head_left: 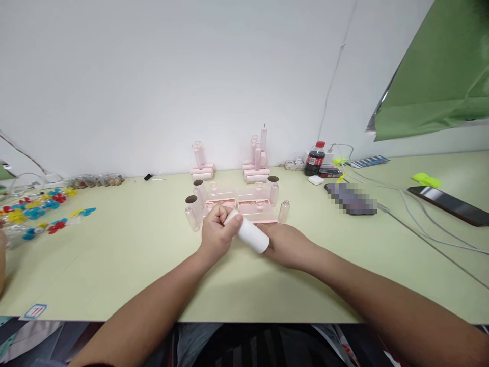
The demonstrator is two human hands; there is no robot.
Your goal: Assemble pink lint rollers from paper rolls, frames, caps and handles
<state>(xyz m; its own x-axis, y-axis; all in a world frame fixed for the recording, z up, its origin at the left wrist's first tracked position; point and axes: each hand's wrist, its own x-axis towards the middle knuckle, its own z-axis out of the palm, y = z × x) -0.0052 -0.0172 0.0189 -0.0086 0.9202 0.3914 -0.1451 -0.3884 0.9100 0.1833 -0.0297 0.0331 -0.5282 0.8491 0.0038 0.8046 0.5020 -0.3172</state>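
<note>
A white roll (250, 234) lies slanted between my two hands, just above the pale green table (133, 255). My left hand (217, 232) is closed in a fist around the roll's upper left end. Under the lower right end sits my right hand (284, 244), gripping the roll from below. Right behind my hands are pink trays (255, 206), pink roller handles and several cardboard-cored rolls (191, 204) standing upright. Small clear bottles (283, 211) stand beside the trays.
Pink boxes with handles (256, 168) stand near the wall. At the right are a cola bottle (315, 159), a phone (451, 204), cables (420, 219) and a blurred item. Coloured plastic flowers (38, 209) lie at the left. Another person's hand shows at the left edge.
</note>
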